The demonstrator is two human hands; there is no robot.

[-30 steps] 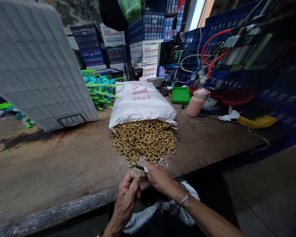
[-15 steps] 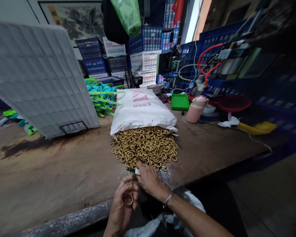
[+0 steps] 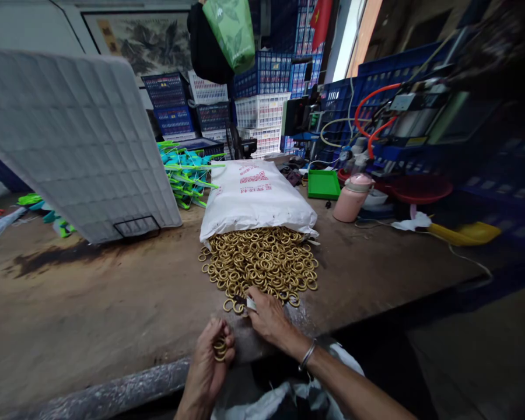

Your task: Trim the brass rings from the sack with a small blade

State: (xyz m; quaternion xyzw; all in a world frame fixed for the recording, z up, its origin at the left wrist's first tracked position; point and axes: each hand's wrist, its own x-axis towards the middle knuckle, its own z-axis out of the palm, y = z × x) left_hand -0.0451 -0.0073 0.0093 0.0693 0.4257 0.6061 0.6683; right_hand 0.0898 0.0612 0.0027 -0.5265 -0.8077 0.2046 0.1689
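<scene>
Several gold-coloured rings [image 3: 219, 350] sit in the curled fingers of my left hand [image 3: 205, 367], just over the table's front edge. My right hand [image 3: 272, 319] is closed around a small knife [image 3: 251, 304]; its white part shows at the fingers, and its dark tip points left among the rings. The fingertips touch the near side of a heap of gold-coloured rings [image 3: 262, 259]. This heap spills from the open end of a white sack [image 3: 258, 201] with red print, lying flat. A few loose rings lie left of my right fingertips.
A large white quilted panel [image 3: 79, 140] stands tilted at left, beside green and teal plastic pieces [image 3: 188, 172]. Right of the sack are a green tray [image 3: 324, 184], a pink bottle [image 3: 352, 201] and a yellow scoop [image 3: 468, 233]. Stacked crates [image 3: 262, 111] stand behind.
My left hand has drawn slightly left and away from my right hand, its fingers curling tighter over the rings. The knife's dark tip now lies over the rings. The view has shifted slightly.
</scene>
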